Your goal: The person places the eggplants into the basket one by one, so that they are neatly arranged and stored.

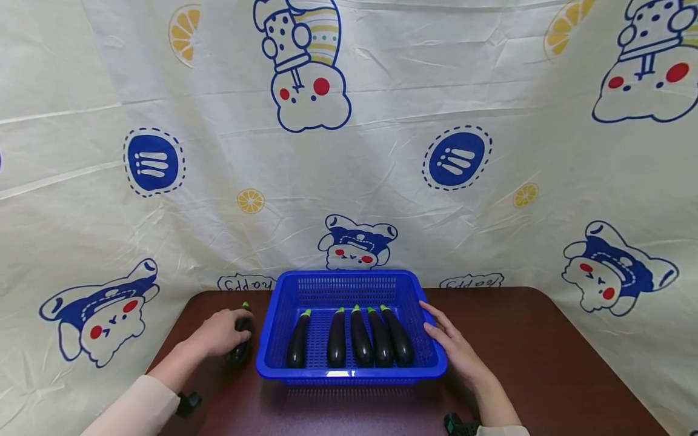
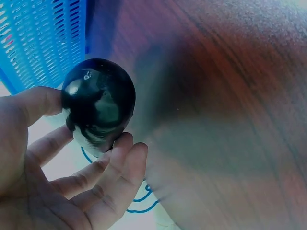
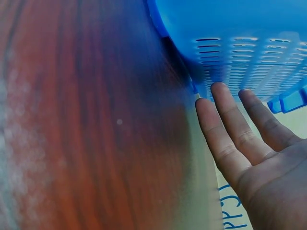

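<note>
My left hand [image 1: 217, 333] grips a dark, glossy eggplant [image 1: 238, 352] at the table's left side, beside the basket. In the left wrist view, the thumb and fingers curl round this eggplant [image 2: 99, 103], its rounded end facing the camera. A blue plastic basket [image 1: 305, 374] stands in the middle, with several eggplants [image 1: 336, 342] lying in it, green stem ends pointing away. At the basket's right rim rests my right hand [image 1: 460, 351]. Its fingers [image 3: 225, 115] look straight and spread along the slotted outer wall in the right wrist view.
The dark brown wooden table [image 1: 523, 357] has rounded far corners. Behind it hangs a pale cloth [image 1: 382, 163] printed with cartoon figures and orange slices. Inside the basket, one eggplant [image 1: 298, 341] lies apart at the left; the others sit closer together toward the right.
</note>
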The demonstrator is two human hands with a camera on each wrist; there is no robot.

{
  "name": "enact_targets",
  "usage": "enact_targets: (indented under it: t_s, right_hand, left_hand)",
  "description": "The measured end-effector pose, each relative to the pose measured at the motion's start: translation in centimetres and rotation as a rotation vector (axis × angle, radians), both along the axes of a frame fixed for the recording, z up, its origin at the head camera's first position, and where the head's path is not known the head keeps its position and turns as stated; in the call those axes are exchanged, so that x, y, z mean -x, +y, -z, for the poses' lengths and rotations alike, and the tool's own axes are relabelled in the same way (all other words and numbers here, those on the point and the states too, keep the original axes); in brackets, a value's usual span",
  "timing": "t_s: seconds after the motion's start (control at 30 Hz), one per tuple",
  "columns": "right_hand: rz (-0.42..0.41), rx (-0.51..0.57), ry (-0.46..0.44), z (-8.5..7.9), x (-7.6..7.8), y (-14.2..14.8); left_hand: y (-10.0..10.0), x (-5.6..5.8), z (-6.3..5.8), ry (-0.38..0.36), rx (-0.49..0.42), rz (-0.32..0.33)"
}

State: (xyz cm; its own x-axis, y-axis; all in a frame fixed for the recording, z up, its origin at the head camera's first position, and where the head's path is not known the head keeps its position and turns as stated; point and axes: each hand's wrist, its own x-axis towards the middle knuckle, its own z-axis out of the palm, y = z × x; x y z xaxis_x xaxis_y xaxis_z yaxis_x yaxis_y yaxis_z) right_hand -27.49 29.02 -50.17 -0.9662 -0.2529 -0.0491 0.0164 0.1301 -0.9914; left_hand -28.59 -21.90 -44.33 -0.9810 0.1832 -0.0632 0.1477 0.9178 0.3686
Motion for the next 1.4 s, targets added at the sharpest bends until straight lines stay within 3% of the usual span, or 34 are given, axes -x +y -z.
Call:
enact_targets:
  t_s: [0.7, 0.93, 1.4]
  right_hand:
    - [0.005, -0.007, 0.002, -0.3, 0.2, 0.2]
    - [0.011, -0.013, 0.000, -0.2, 0.2, 0.1]
    - [0.002, -0.005, -0.002, -0.1, 0.0, 0.0]
  left_hand:
    - [1.1, -0.4, -3.7, 0.100, 0.013, 0.080]
    - [1.5, -1.0, -4.9, 0.098, -0.006, 0.073]
    - [2.4, -1.4, -6.0, 0.131, -0.023, 0.079]
